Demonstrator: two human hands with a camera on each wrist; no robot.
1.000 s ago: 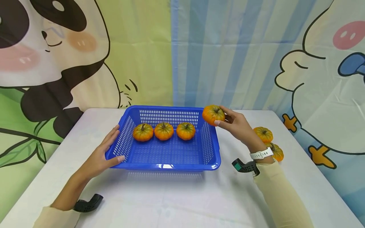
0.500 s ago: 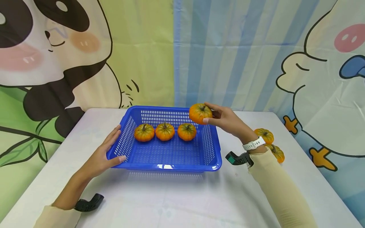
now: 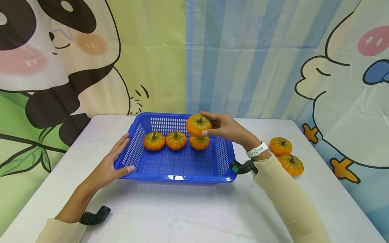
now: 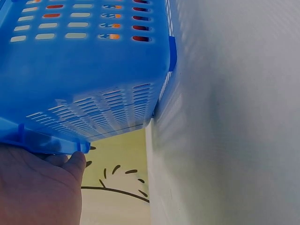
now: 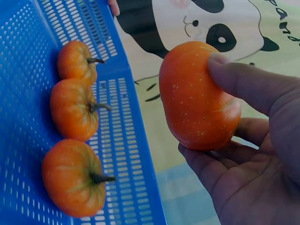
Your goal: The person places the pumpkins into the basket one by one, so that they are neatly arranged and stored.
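My right hand [image 3: 227, 129] holds a small orange pumpkin [image 3: 197, 124] above the blue plastic basket [image 3: 176, 177], thumb on one side and fingers on the other. In the right wrist view the held pumpkin [image 5: 194, 98] shows its smooth orange skin. Three pumpkins stand in a row inside the basket: a left one [image 3: 154, 141], a middle one [image 3: 176, 140] and a right one [image 3: 199, 143], partly covered by the held one in the head view. My left hand [image 3: 106, 168] rests at the basket's left side, fingers straight along the rim and thumb over the front corner.
Two more pumpkins, one [image 3: 281, 146] behind the other [image 3: 291, 164], sit on the white table [image 3: 194, 212] at the right, beyond my right forearm. A cartoon-printed curtain [image 3: 212, 60] hangs behind the table.
My right hand has carried the pumpkin leftward, from the basket's right rim to above the right pumpkin of the row. My left hand stays at the basket's left side.
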